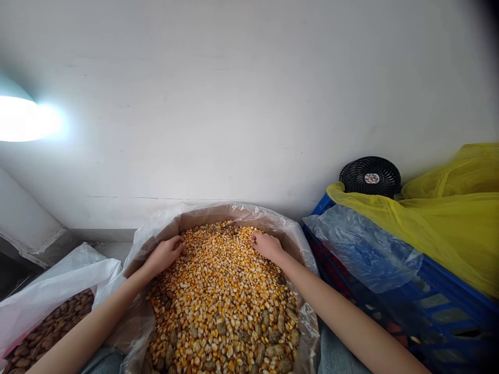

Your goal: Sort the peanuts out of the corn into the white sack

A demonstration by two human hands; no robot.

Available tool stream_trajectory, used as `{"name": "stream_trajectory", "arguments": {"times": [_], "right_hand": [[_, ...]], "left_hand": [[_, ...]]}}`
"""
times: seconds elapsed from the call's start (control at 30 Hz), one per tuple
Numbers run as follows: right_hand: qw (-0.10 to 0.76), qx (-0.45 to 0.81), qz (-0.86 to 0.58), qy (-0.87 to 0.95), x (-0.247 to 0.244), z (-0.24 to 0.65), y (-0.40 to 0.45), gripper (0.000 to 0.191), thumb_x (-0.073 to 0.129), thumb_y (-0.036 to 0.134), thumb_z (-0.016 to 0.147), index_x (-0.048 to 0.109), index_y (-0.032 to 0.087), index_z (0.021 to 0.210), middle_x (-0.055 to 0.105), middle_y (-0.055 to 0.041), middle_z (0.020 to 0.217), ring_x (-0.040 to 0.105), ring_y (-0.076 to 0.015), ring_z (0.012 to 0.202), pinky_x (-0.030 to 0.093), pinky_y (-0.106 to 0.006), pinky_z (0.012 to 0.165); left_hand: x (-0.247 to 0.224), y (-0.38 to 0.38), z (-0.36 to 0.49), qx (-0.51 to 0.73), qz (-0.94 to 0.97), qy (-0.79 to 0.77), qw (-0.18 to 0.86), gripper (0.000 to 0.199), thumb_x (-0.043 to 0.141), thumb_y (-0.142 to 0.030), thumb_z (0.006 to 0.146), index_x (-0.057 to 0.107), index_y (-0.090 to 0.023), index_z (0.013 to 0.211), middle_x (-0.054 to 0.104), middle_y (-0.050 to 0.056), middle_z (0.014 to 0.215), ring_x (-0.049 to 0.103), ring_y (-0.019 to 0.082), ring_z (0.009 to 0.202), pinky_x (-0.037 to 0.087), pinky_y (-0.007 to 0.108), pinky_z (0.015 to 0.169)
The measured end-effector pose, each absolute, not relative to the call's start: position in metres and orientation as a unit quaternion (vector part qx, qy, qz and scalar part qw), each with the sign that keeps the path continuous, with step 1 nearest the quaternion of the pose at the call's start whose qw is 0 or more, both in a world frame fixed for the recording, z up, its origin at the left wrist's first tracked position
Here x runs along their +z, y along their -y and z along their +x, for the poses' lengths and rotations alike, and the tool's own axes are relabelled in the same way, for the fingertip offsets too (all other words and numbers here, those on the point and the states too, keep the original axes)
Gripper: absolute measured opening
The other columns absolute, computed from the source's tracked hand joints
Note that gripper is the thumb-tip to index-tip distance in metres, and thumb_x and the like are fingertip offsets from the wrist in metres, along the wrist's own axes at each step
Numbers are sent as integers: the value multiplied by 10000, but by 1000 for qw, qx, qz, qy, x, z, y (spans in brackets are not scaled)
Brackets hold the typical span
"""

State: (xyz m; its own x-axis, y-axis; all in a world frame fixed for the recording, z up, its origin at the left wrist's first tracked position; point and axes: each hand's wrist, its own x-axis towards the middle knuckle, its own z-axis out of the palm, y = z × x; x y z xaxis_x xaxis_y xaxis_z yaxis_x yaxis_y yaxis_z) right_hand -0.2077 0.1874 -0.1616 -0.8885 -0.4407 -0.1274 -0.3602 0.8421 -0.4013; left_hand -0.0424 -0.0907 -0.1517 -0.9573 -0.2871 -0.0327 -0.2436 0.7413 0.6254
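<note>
A round container (253,210) lined with clear plastic holds yellow and white corn kernels (218,275) mixed with unshelled peanuts (275,350). At its left side, on the edge of the kernels, rests my left hand (168,253), its fingers curled together; whatever they pinch is too small to make out. My right hand (267,245) touches the kernels at the back right, with fingertips bent inward and closed, and their contents are hidden. Most peanuts lie near the front of the container, and a few show along the back rim.
On the left, a white plastic bag (74,278) holds brown nuts (50,324). At right stands a blue crate (448,306) with a clear plastic sheet (366,249), yellow netting (463,223) and a black fan (370,176). A bright lamp (19,119) glows left, before a white wall (241,104).
</note>
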Motion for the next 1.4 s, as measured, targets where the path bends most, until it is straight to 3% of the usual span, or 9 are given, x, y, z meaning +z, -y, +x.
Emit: {"name": "stream_trajectory", "arguments": {"times": [0.17,0.4,0.5,0.6,0.8,0.97,1.13,1.23,1.4], "right_hand": [[128,-304,-189,-925,-155,-207,-184,136,534,292,659,540,177,732,540,-64,720,505,-194,717,357,-280,641],[265,-550,-140,-779,-136,-206,-177,307,173,353,760,409,158,744,468,-47,659,428,-84,496,277,-181,404],[302,-602,-125,-728,-133,-204,-176,330,215,455,750,344,163,668,422,-27,629,417,-74,491,239,-161,374],[326,-613,-116,-710,-134,-199,-174,376,358,516,708,296,160,603,360,1,580,332,-47,426,166,-150,341],[272,-558,-123,-774,-138,-189,-172,314,368,453,746,408,147,689,379,6,599,282,-36,406,179,-159,351],[154,-426,-156,-878,-130,-195,-184,201,374,288,770,492,170,883,496,-32,738,433,-86,553,313,-195,489],[149,-245,-179,-941,-127,-200,-216,36,523,131,653,558,131,663,523,-64,634,491,-172,629,348,-296,639],[204,-179,-196,-942,-135,-200,-226,115,620,118,554,527,125,487,496,-44,522,480,-163,553,361,-299,614],[223,-162,-211,-938,-146,-200,-223,205,632,59,486,465,131,390,386,-7,396,447,-134,524,354,-242,542]], "left_hand": [[-147,89,-42,-330,145,932,41,293,350,-424,760,502,-187,841,562,28,750,511,172,679,332,237,597],[-151,88,-39,-218,111,969,12,386,314,-493,774,498,-164,691,547,45,651,497,167,591,247,247,531],[-157,87,-38,-207,104,973,-3,378,401,-537,726,516,-177,746,560,47,682,502,185,610,236,241,527],[-166,85,-42,-284,145,948,17,281,486,-444,701,525,-168,739,546,56,666,484,181,607,259,239,552],[-168,84,-47,-460,163,871,60,274,460,-414,686,491,-152,762,486,38,686,437,133,592,314,217,538],[-151,88,-40,-639,128,757,44,233,226,-373,709,329,-185,798,231,-28,588,163,70,388,205,197,336],[-148,89,-41,-842,91,531,-38,215,336,-384,717,350,-191,810,271,-28,634,142,39,371,125,156,298],[-154,87,-43,-842,150,516,-49,286,395,-455,730,363,-171,717,268,-37,576,132,33,357,97,149,297],[-161,86,-44,-665,179,725,-3,383,353,-521,736,369,-155,626,246,-42,461,181,55,352,151,176,330]]}}
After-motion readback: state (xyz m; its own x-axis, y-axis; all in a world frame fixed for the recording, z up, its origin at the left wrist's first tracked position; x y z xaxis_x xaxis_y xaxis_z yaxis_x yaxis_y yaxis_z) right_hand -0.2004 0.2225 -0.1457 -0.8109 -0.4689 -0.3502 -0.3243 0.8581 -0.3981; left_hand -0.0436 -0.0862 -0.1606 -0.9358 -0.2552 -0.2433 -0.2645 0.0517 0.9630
